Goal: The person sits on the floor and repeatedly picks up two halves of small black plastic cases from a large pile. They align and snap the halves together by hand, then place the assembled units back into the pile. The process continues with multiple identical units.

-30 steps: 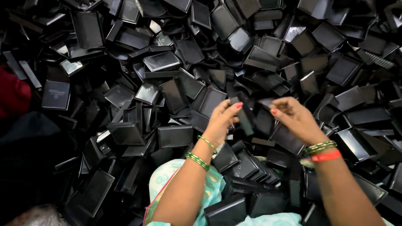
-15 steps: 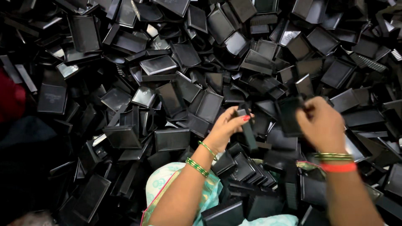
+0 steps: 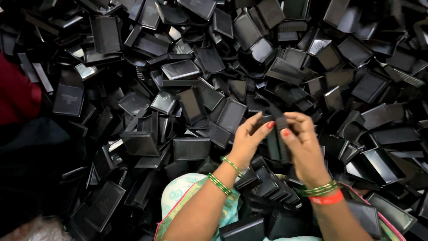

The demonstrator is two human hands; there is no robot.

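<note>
A slim black plastic piece (image 3: 280, 134) is pinched between the left hand (image 3: 249, 140) and right hand (image 3: 305, 147). A heap of black trays (image 3: 187, 69) is spread all around.

You cannot see the surface below: a deep heap of black plastic trays (image 3: 191, 148) and lids (image 3: 180, 69) covers it edge to edge, lying tilted and overlapping.
</note>
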